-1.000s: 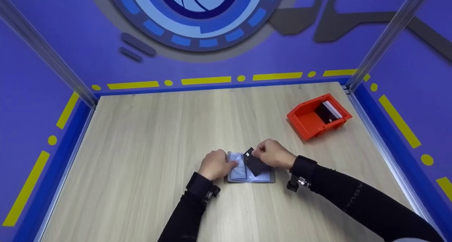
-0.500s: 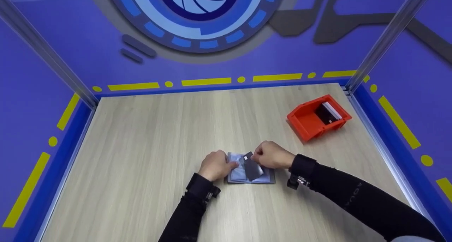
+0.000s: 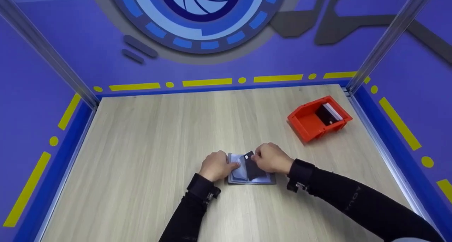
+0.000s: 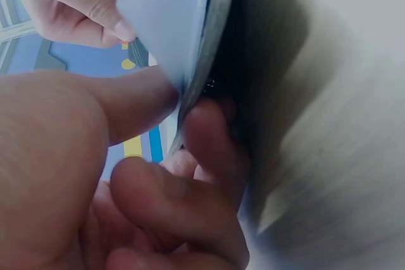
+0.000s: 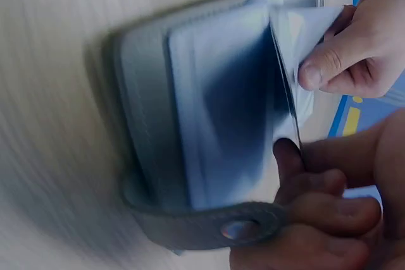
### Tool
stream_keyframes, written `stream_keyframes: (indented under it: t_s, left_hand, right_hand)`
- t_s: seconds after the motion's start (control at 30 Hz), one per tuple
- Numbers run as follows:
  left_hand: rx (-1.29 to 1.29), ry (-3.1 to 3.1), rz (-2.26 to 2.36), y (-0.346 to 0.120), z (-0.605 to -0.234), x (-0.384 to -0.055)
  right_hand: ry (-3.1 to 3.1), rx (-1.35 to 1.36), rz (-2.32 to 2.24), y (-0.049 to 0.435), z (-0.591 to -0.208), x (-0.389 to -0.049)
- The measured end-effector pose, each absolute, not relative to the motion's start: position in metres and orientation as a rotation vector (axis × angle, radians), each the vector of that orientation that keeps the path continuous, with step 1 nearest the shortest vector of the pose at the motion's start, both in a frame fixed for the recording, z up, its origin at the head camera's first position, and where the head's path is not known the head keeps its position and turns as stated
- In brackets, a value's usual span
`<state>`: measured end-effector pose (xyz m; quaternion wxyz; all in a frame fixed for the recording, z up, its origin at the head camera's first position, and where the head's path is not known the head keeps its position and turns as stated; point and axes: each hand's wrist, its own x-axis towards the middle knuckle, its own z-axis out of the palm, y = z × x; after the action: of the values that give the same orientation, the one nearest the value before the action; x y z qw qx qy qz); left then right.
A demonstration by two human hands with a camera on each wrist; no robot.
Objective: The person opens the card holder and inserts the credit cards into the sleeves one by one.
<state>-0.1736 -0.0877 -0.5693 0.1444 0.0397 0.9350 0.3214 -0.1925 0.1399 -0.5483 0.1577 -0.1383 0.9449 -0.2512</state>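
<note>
Head view: the small matte-black rectangular card with a pale chip mark (image 3: 253,168) lies slantwise over the right-hand part of an opened grey leather-look card holder (image 5: 152,99) with clear, bluish plastic leaves (image 3: 240,173). Its long axis runs steeply from the far left towards the near right, out of line with the holder's straight sides, and the chip end is the far one. That tilt against the leaves is the relation that matters most. Whether the card's near edge is inside a sleeve or only on top of it, I cannot tell.

The right hand (image 3: 272,158) is the nearer one: its fingers are curled, and thumb and fingertips pinch the card by its far right edge, so the card extends from them to the left and towards the person. The left hand (image 3: 216,165) grips the holder's left side, thumb on the leaves and other fingers curled at the cover's edge; the card is just right of that thumb.

In the right wrist view a grey strap with a round metal snap (image 5: 202,227) passes close beside the right hand's fingers. An orange-red open plastic bin (image 3: 310,126) stands well apart, at the far right of the pale wooden table (image 3: 169,136).
</note>
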Motion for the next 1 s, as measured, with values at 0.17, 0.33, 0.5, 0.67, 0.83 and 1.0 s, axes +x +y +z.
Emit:
stream_keyframes:
  t_s: [0.17,0.33,0.5,0.67,0.83,1.0]
  left_hand:
    - [0.107,2.706,0.915,-0.088,-0.569,-0.174]
    - [0.121,2.685,0.941,-0.086,-0.569,-0.174]
    - [0.119,2.685,0.929,-0.086,-0.567,-0.174]
    - [0.114,2.7,0.914,-0.085,-0.566,-0.174]
    - [0.116,2.705,0.909,-0.083,-0.567,-0.173]
    - [0.094,2.701,0.906,-0.084,-0.567,-0.173]
  right_hand:
    - [2.656,-0.357,-0.733,0.139,-0.553,-0.189]
    - [2.686,-0.299,-0.78,0.14,-0.553,-0.188]
    - [2.685,-0.312,-0.791,0.138,-0.554,-0.185]
    - [2.744,-0.338,-0.794,0.137,-0.554,-0.184]
    - [2.808,-0.315,-0.812,0.135,-0.557,-0.183]
    - [2.821,-0.308,-0.765,0.132,-0.56,-0.18]
